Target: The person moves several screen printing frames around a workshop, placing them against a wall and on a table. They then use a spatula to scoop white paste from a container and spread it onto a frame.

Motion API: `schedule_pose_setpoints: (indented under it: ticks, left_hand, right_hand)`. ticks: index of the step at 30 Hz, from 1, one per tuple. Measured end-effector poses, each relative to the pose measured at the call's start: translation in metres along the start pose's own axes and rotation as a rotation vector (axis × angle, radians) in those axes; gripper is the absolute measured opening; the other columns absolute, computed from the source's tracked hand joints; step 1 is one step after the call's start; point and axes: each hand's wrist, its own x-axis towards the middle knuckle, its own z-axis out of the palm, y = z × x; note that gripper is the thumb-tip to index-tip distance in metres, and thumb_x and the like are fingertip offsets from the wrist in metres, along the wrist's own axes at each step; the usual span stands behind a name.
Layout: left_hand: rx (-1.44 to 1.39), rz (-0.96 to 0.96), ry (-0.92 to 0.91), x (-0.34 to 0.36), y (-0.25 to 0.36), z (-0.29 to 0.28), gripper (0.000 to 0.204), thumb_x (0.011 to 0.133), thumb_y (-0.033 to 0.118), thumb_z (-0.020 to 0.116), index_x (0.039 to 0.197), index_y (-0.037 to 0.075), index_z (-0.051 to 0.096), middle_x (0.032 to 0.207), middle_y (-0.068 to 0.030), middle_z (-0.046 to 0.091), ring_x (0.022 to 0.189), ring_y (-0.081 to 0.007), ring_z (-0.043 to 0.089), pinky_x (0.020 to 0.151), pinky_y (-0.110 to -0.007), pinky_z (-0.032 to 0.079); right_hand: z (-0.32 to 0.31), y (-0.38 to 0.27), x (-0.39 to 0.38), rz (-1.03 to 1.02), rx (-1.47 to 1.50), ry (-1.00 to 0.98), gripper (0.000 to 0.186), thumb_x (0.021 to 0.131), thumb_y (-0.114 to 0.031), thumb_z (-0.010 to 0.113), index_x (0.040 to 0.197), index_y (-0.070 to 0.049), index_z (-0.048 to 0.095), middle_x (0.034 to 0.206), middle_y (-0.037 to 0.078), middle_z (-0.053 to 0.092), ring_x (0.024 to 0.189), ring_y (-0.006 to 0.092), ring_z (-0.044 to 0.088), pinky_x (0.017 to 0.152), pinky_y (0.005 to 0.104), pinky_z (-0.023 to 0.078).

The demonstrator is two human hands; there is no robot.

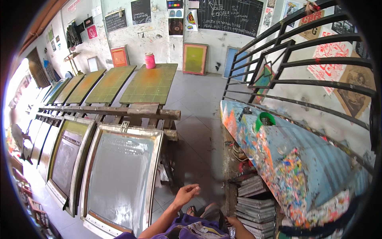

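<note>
My left hand (188, 192) is raised at bottom centre, right of a framed screen (117, 175) with grey mesh and a metal frame; its fingers curl together, and whatever may be between their tips is too small to make out. Low at my right side my right hand (234, 224) is mostly hidden by my body, its fingers unclear. A second framed screen (65, 161) stands left of the nearest one on the rack (147, 112). Behind them are several green-orange flat boards (147, 85), with a pink jar (150, 60) on the nearest.
A paint-spattered blue slanted ledge (318, 167) with a green container (264, 121) runs along my right under black railings (302, 59). Stacked grey slabs (254, 219) lie below it. A tiled floor (195, 103) runs ahead to framed screens (195, 59) at the wall. A person (18, 133) is at far left.
</note>
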Motion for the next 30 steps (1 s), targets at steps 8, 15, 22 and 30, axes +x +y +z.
schedule_pose_setpoints:
  ticks: [8, 15, 22, 30]
  left_hand:
    - [0.969, -0.269, -0.251, 0.15, -0.141, -0.081, 0.048, 0.095, 0.041, 0.061, 0.129, 0.008, 0.061, 0.119, -0.0089, 0.067, 0.102, -0.0205, 0.065, 0.085, -0.035, 0.051]
    - [-0.023, -0.559, 0.12, 0.235, -0.108, -0.094, 0.044, 0.098, 0.04, 0.052, 0.128, 0.009, 0.063, 0.124, -0.0156, 0.065, 0.115, -0.0267, 0.061, 0.097, -0.035, 0.047]
    - [0.486, -0.091, 0.41, 0.349, -0.1, -0.092, 0.038, 0.102, 0.032, 0.046, 0.13, 0.011, 0.061, 0.125, -0.017, 0.064, 0.118, -0.0318, 0.06, 0.1, -0.038, 0.045]
    - [0.443, -0.54, 0.475, 0.487, -0.03, -0.109, 0.044, 0.098, 0.043, 0.051, 0.131, 0.016, 0.062, 0.111, -0.0177, 0.069, 0.108, -0.0311, 0.064, 0.092, -0.039, 0.049]
  right_hand:
    - [-0.05, -0.166, 0.076, 0.033, -0.257, -0.203, 0.049, 0.094, -0.049, 0.057, 0.117, -0.006, 0.061, 0.095, 0.011, 0.065, 0.075, 0.0248, 0.065, 0.063, 0.0384, 0.055]
    - [-0.141, -0.364, 0.106, 0.039, -0.386, -0.19, 0.051, 0.094, -0.05, 0.057, 0.119, -0.005, 0.06, 0.098, 0.012, 0.064, 0.078, 0.026, 0.065, 0.066, 0.039, 0.054]
    - [-0.172, -0.556, 0.145, -0.015, -0.509, -0.183, 0.054, 0.094, -0.051, 0.057, 0.121, -0.004, 0.059, 0.101, 0.014, 0.064, 0.081, 0.0272, 0.065, 0.068, 0.0397, 0.054]
    - [-0.181, -0.807, 0.185, -0.103, -0.599, -0.187, 0.057, 0.094, -0.052, 0.057, 0.123, -0.002, 0.058, 0.104, 0.015, 0.063, 0.085, 0.0286, 0.065, 0.072, 0.0404, 0.054]
